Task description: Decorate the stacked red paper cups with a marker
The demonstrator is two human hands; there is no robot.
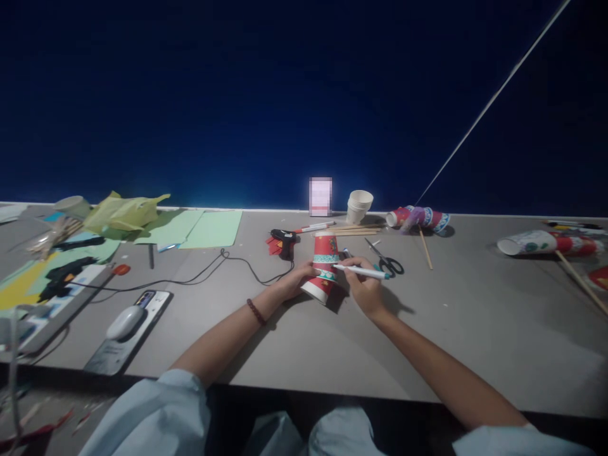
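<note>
A red paper cup [323, 263] with a patterned band lies tilted on the grey table [294, 342], rim toward me. My left hand [297, 278] is closed round its left side. My right hand [363, 285] grips a white pen with a teal cap [361, 272], the pen's tip resting against the cup's patterned band. A beaded bracelet [256, 311] is on my left wrist.
Black-handled scissors [387, 261] lie just behind my right hand. A black glue gun [284, 239] with its cord sits behind the cup. Stacked white cups [358, 206], decorated cups [418, 218], wooden sticks [425, 248], green paper [199, 228] and a phone [142, 310] lie around.
</note>
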